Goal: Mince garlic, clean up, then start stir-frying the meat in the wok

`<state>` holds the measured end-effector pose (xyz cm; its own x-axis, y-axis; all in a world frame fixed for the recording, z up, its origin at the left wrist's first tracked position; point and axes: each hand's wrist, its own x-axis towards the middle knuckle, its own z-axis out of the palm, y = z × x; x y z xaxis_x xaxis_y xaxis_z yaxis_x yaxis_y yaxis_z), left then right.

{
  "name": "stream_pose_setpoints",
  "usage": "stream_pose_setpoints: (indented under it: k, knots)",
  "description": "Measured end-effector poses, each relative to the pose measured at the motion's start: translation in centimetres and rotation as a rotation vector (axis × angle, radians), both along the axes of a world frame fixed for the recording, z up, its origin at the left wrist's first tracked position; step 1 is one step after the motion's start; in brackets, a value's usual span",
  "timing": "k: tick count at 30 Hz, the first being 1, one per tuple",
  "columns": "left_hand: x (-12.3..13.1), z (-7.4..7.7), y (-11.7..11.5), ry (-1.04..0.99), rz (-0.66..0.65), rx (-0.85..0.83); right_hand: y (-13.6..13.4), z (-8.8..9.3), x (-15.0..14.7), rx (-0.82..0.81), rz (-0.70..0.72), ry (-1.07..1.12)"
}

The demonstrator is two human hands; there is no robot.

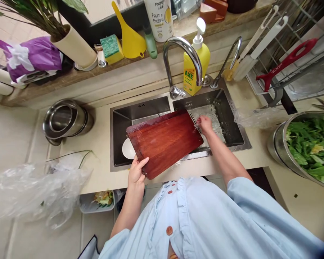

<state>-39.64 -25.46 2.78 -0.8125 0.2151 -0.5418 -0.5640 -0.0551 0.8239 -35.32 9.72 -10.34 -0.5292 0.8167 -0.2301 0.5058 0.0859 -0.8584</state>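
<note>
A dark red wooden cutting board (164,142) lies tilted over the double sink (140,108). My left hand (136,172) grips its near corner, fingers wrapped over the edge. My right hand (204,124) is at the board's far right edge, over the right basin, where water runs from the curved tap (185,48); its fingers are blurred and wet. A white dish (128,149) lies in the left basin, partly hidden by the board.
A yellow AXE soap bottle (194,68) stands behind the sink. Steel bowls (64,120) sit left, a bowl of greens (310,144) right, plastic bags (43,190) on the left counter. A dish rack (291,54) is at the far right.
</note>
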Motion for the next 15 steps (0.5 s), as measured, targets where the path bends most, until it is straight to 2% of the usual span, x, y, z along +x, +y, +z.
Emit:
stream_pose_setpoints:
  k: [1, 3, 5, 6, 8, 10, 11, 13, 15]
  knots:
    - [0.0, 0.2, 0.1, -0.001, 0.001, -0.01, -1.8, 0.3, -1.0, 0.022, 0.067, 0.058]
    - [0.0, 0.5, 0.3, -0.001, 0.006, -0.025, -5.0, 0.9, -3.0, 0.172, 0.317, 0.166]
    - [-0.1, 0.7, 0.5, -0.002, 0.012, -0.018, -6.2, 1.2, -4.4, 0.31, 0.543, 0.16]
    - [-0.1, 0.8, 0.5, -0.004, 0.014, -0.01, -6.0, 1.2, -4.7, 0.325, 0.576, 0.091]
    - [-0.3, 0.7, 0.2, -0.013, 0.014, 0.007, -3.9, 0.8, -4.1, 0.245, 0.462, -0.109]
    - [-0.4, 0.3, -0.5, -0.028, 0.025, 0.012, -1.0, 0.1, -2.2, 0.116, 0.229, -0.265]
    - [-0.4, -0.1, -0.9, -0.037, 0.041, 0.01, 0.2, -0.2, -0.8, 0.076, 0.13, -0.29]
    - [-0.3, -1.2, -1.7, -0.056, 0.08, 0.01, 1.5, -0.7, 2.5, -0.052, 0.026, -0.256]
    - [-0.1, -2.4, -2.1, -0.072, 0.111, 0.023, 1.3, -0.9, 5.5, -0.333, -0.011, -0.17]
